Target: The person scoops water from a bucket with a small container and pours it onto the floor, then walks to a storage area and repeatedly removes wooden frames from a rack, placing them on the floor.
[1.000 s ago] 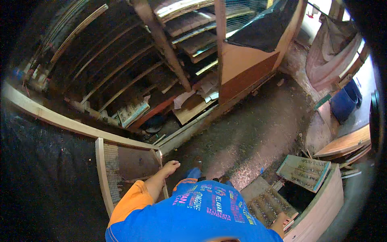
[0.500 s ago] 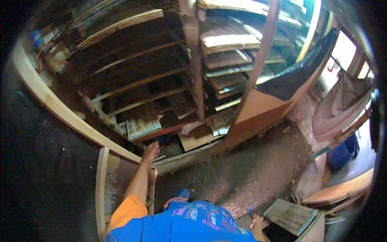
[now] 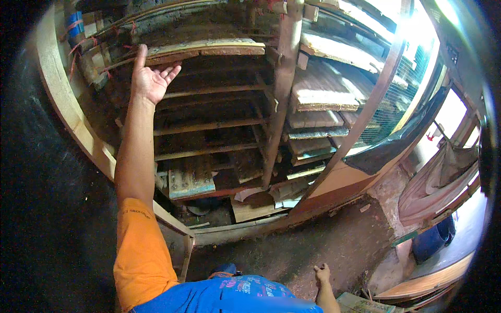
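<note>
My left hand [image 3: 154, 75] reaches up with palm turned up and fingers apart, just at the near underside of a wooden board [image 3: 209, 48] on an upper rack; whether the fingertips touch it is unclear. My right hand [image 3: 321, 274] is low at the right, over the dirt floor [image 3: 282, 252], fingers partly bent and apart, with nothing visible in it. Wooden rack rails [image 3: 209, 124] run below the board, and a speckled tray [image 3: 190, 180] lies on a low level.
An upright post [image 3: 282, 94] divides the rack from stacked trays [image 3: 326, 86]. A wooden frame [image 3: 78, 128] borders the left. At right are a mesh panel [image 3: 404, 101], plywood [image 3: 334, 185], a draped cloth [image 3: 428, 195] and a blue barrel [image 3: 433, 242]. Boards [image 3: 355, 303] lie lower right.
My left hand has risen from low beside the frame to the upper board. My right hand has left the tray at lower right. The view has tilted up toward the rack.
</note>
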### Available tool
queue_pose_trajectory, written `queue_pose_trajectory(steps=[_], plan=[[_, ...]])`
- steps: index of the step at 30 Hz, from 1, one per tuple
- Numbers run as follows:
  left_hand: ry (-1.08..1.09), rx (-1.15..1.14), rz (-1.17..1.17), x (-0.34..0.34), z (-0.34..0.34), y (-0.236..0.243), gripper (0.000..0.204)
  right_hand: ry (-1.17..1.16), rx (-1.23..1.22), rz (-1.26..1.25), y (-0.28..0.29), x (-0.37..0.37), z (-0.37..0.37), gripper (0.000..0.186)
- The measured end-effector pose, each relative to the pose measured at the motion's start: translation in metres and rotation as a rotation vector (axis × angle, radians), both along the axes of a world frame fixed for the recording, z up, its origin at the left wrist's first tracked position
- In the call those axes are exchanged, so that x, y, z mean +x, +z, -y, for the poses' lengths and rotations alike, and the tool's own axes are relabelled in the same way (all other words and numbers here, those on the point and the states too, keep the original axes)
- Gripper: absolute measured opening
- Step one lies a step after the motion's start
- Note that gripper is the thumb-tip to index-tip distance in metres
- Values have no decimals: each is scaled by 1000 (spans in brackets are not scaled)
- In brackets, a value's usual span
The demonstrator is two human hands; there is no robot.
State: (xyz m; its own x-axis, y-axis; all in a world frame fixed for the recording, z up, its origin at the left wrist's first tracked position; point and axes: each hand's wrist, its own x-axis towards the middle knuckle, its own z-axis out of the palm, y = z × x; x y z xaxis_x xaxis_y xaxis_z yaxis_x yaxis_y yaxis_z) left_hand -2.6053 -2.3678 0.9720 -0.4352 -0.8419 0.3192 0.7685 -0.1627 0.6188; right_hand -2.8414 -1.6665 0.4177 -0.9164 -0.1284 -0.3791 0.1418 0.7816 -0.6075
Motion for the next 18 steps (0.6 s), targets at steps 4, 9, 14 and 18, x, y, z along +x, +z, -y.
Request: queue_pose_trajectory(steps=[4,9,14,18], plan=[[33,12,5,-16,29,-7,64,54,-31,138,19,22,35,72],[136,-13,-45,-24,46,-8,54,61,-111,231,29,45,56,61],[158,6,3,-20,35,-12,43,180,-98,127,-5,36,65,69],[147,-43,-48,-19,4,-34,41,239,-229,245,15,24,89,68]])
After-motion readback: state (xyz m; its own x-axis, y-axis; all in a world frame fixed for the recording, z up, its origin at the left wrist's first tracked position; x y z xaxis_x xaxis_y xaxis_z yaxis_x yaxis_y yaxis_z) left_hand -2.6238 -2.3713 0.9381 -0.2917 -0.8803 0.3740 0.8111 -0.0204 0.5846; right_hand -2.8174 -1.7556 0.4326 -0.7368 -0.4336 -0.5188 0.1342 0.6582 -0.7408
